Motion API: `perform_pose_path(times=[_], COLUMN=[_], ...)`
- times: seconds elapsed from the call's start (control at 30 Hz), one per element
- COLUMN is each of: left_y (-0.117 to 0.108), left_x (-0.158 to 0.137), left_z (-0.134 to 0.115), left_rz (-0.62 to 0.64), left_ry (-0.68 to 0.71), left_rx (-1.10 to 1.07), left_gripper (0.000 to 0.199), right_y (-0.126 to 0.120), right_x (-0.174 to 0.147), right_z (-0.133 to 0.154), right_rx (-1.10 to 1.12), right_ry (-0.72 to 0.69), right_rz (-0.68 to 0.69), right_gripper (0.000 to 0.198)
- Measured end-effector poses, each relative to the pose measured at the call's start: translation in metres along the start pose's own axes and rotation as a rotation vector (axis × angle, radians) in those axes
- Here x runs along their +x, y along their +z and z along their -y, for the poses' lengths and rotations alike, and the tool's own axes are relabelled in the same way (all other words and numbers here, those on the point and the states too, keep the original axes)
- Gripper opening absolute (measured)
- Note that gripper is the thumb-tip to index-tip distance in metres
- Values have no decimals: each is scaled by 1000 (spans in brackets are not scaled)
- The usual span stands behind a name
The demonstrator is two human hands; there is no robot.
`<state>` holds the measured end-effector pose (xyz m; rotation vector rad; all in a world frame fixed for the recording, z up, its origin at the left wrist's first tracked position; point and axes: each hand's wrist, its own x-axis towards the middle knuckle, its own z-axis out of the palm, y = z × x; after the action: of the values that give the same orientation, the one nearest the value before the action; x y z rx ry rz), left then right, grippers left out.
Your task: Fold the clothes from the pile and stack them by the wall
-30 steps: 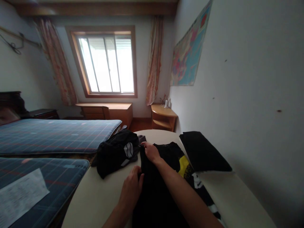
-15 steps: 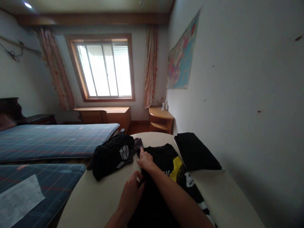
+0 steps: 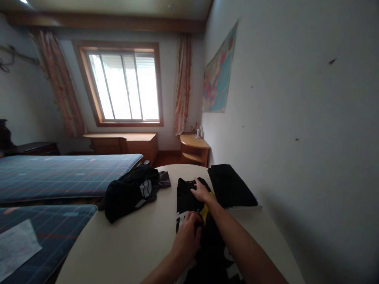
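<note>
A black T-shirt [image 3: 187, 197] with a yellow and white print lies on a cream round table [image 3: 133, 240] in front of me. My right hand [image 3: 201, 193] rests flat on the shirt's far part, near the yellow patch. Closer to me, my left hand [image 3: 186, 236] has its fingers curled over the shirt's folded cloth. A crumpled black garment [image 3: 130, 191] with white marks lies to the left. A folded black cloth [image 3: 229, 185] sits to the right, against the wall.
Two beds with blue plaid mattresses [image 3: 68, 173] stand at the left; a white paper [image 3: 17, 246] lies on the nearer one. A wooden desk [image 3: 124, 142] is under the window, a corner shelf [image 3: 194, 148] beyond the table. A map [image 3: 217, 77] hangs on the right wall.
Both hands have carried the shirt's left edge over to the right, so the shirt now lies narrower. The view has shifted a little, leaving the crumpled garment clear of my hands.
</note>
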<state>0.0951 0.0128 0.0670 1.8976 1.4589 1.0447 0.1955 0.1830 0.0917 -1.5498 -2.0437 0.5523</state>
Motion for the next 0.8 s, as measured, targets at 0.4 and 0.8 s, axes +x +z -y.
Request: perform_pose_path(times=[0.4,0.8], left_y=[-11,-35], left_x=[-22,40], left_z=[16,46], left_rz=[314,315], left_ry=[31,85], left_rx=[530,554], left_gripper=[70,68], right_y=[29,55], right_x=[-67,16], right_z=[-10,-13], right_rx=[-348,-364], right_ry=[-89,-30], right_rz=[242,200], right_gripper=[59,60])
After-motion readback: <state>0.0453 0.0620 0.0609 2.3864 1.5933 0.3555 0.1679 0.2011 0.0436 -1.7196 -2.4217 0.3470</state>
